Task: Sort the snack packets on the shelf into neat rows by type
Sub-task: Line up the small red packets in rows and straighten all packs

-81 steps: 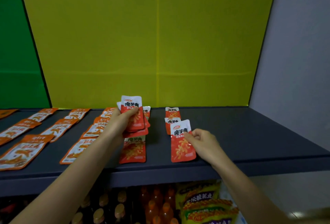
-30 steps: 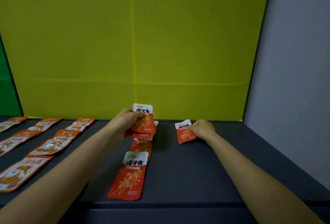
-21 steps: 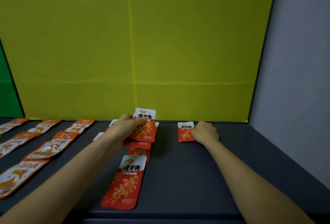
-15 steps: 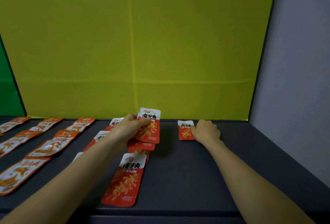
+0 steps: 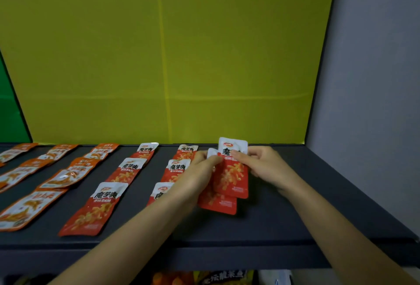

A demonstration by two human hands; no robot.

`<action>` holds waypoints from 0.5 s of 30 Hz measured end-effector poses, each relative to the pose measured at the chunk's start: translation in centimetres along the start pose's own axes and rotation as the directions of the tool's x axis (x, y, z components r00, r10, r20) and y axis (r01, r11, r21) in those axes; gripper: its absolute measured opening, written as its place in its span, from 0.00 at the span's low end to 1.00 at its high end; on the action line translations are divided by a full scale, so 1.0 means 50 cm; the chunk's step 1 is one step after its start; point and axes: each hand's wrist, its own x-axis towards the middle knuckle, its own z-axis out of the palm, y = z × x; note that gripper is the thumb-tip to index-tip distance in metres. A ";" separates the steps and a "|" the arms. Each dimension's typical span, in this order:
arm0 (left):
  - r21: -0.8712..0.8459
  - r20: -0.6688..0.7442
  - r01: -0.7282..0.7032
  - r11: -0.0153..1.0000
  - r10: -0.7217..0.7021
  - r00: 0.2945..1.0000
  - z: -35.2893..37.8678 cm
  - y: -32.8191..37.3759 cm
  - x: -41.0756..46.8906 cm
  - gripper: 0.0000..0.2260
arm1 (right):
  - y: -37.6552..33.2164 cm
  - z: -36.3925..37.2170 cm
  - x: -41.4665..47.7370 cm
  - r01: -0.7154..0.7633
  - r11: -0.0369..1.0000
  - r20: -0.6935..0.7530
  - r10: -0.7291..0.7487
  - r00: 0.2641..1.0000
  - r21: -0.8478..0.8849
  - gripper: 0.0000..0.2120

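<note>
L hand [image 5: 200, 172], R hand [image 5: 263, 166]: curled, adjacent.

**Camera Placement: Single Head View**

One wide-angle camera, worn on the head, supplies the only view. It faces forward and down across the dark shelf [image 5: 261, 228], toward the yellow back panel [image 5: 159, 57] at 12 o'clock. A grey side wall [image 5: 375, 80] bounds the frame at 3 o'clock. Range is close: the left hand [image 5: 200, 175] and right hand [image 5: 266, 166] reach in from 6 o'clock and meet near centre.
</note>
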 end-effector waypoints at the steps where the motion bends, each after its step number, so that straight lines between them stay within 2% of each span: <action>1: 0.029 0.013 0.007 1.000 -0.008 1.000 0.007 -0.006 -0.007 0.07 | 0.005 -0.018 -0.008 -0.017 1.000 -0.012 0.017 1.000 0.021 0.08; 6: 0.235 0.066 -0.075 0.969 0.062 0.996 0.029 -0.048 -0.025 0.07 | 0.028 -0.092 -0.017 -0.101 0.981 -0.102 0.119 0.988 0.163 0.10; 9: 0.501 0.083 -0.172 0.848 0.151 0.985 0.034 -0.066 -0.018 0.06 | 0.032 -0.101 -0.009 -0.131 0.972 -0.083 0.150 0.985 0.196 0.11; 11: 0.704 0.094 -0.234 0.670 0.239 0.966 0.038 -0.075 -0.016 0.08 | 0.031 -0.091 -0.002 -0.143 0.974 -0.057 0.155 0.986 0.177 0.12; 13: 0.878 0.105 -0.239 0.414 0.322 0.941 0.040 -0.084 -0.019 0.12 | 0.031 -0.077 0.009 -0.150 0.976 -0.041 0.159 0.986 0.161 0.13; 15: 0.951 0.118 -0.211 0.228 0.363 0.924 0.041 -0.095 -0.018 0.16 | 0.030 -0.061 0.021 -0.157 0.974 -0.030 0.164 0.986 0.161 0.13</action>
